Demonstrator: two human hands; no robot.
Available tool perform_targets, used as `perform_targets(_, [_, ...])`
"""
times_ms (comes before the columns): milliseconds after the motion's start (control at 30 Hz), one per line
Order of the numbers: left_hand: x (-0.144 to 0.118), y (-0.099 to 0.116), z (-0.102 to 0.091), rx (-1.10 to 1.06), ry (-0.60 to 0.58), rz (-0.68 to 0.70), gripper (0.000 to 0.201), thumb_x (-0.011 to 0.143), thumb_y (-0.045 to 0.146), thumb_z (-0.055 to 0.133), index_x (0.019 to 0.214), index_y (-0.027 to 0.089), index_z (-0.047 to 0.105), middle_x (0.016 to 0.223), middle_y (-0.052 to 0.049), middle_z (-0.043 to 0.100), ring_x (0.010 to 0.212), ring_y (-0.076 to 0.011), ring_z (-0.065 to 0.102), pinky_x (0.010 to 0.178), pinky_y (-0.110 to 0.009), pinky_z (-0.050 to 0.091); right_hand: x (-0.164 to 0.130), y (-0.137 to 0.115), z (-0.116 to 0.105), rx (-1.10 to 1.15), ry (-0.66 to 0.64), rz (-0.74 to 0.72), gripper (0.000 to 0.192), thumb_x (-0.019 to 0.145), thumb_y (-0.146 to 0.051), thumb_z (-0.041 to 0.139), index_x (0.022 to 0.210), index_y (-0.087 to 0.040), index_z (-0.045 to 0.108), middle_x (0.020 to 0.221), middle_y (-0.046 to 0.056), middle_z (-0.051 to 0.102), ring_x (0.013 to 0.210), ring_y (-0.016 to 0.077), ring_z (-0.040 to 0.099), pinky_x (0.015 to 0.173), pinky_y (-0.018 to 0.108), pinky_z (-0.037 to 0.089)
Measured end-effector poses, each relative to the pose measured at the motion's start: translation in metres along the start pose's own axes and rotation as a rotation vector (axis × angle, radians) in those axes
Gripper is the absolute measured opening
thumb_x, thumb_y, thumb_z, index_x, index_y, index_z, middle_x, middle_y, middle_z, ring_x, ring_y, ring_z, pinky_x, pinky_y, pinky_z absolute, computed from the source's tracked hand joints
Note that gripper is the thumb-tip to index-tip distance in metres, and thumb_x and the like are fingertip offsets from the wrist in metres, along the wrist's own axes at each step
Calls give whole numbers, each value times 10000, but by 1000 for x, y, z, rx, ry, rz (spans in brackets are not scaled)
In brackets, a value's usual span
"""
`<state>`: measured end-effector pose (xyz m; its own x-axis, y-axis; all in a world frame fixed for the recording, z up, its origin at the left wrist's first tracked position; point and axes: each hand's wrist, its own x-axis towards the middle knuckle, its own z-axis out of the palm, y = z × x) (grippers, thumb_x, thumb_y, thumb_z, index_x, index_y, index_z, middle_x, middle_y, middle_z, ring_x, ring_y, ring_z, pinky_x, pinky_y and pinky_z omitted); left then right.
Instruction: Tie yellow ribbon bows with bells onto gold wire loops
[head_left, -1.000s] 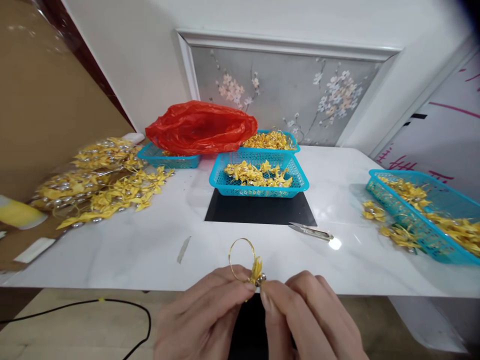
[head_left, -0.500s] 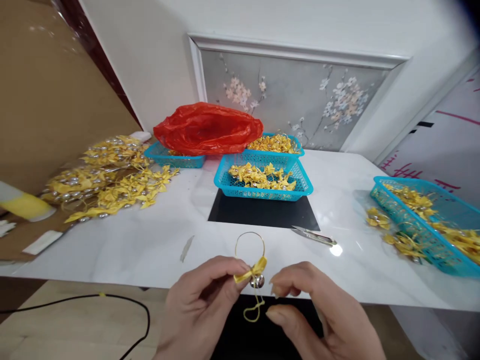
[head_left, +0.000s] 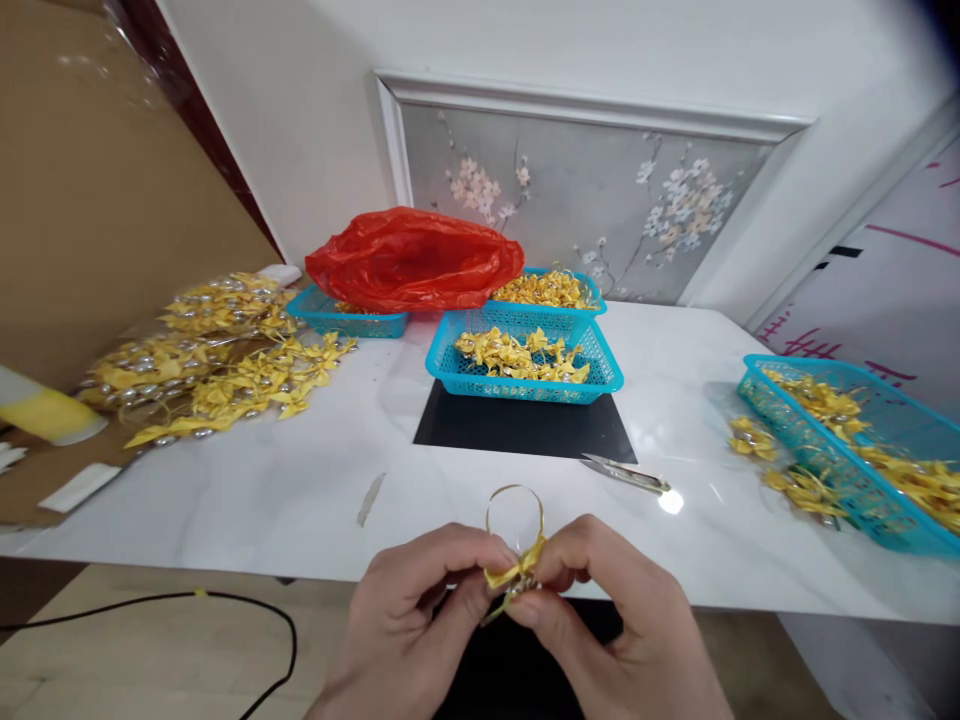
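Note:
Between my hands, at the near edge of the table, is a yellow ribbon bow (head_left: 517,570) with a looped gold cord (head_left: 516,488) standing up from it. My left hand (head_left: 427,610) pinches the left side of the bow between thumb and forefinger. From the other side, my right hand (head_left: 607,610) closes thumb and forefinger on the bow's right part, where the silver bell sits. The fingers mostly cover the bell, and a short end of cord pokes out below.
A blue basket (head_left: 525,392) of yellow bows stands on a black mat (head_left: 517,430), with thread snips (head_left: 626,474) nearby. Another blue basket (head_left: 847,460) is at right. A red plastic bag (head_left: 412,260) lies behind; bows with silver bells (head_left: 247,375) are heaped at left.
My right hand has moved left and closed on the bow, where before it was apart from it. The bell and hanging cord loop are now mostly hidden by fingers.

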<state>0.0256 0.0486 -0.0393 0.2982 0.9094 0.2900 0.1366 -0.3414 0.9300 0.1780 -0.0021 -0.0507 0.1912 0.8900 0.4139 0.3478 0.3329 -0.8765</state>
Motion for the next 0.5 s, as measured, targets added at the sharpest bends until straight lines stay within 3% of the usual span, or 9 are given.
perform_targets(100, [0, -4, -1, -48, -34, -89, 198, 789, 115, 679, 740, 275, 785, 671, 41, 768, 590, -110, 689, 556, -117, 519, 4, 5, -5, 167, -141, 227, 94, 854, -223, 645, 777, -214, 592, 691, -35, 571, 652, 116, 504, 595, 206, 438])
perform_targets(200, [-1, -9, -4, -163, -68, -219, 100, 808, 202, 728, 759, 267, 785, 706, 30, 759, 632, -111, 667, 588, -123, 506, 8, 16, -10, 584, -329, 451, 287, 814, -431, 748, 836, -200, 578, 730, -33, 556, 648, 94, 462, 597, 191, 405])
perform_targets(267, [-2, -10, -6, -226, -99, -267, 62, 819, 238, 743, 776, 264, 781, 731, 28, 753, 665, -107, 655, 622, -118, 499, 9, 24, -10, 784, -334, 541, 330, 830, -486, 740, 895, -195, 597, 736, -37, 544, 636, 73, 455, 611, 180, 397])
perform_targets(367, [-2, -7, -7, -294, -160, -307, 69, 836, 260, 739, 779, 256, 777, 719, 27, 737, 652, -95, 625, 610, -104, 483, 8, 31, -2, 996, -303, 666, 220, 890, -393, 707, 937, -185, 649, 723, -34, 539, 601, 54, 463, 570, 163, 394])
perform_targets(500, [-2, -2, -4, -380, -156, -321, 68, 820, 285, 760, 764, 255, 786, 709, 28, 732, 660, -95, 636, 619, -95, 495, 6, 35, 10, 1243, -340, 783, 129, 787, -170, 800, 826, -163, 677, 720, -27, 568, 585, 44, 488, 505, 136, 371])
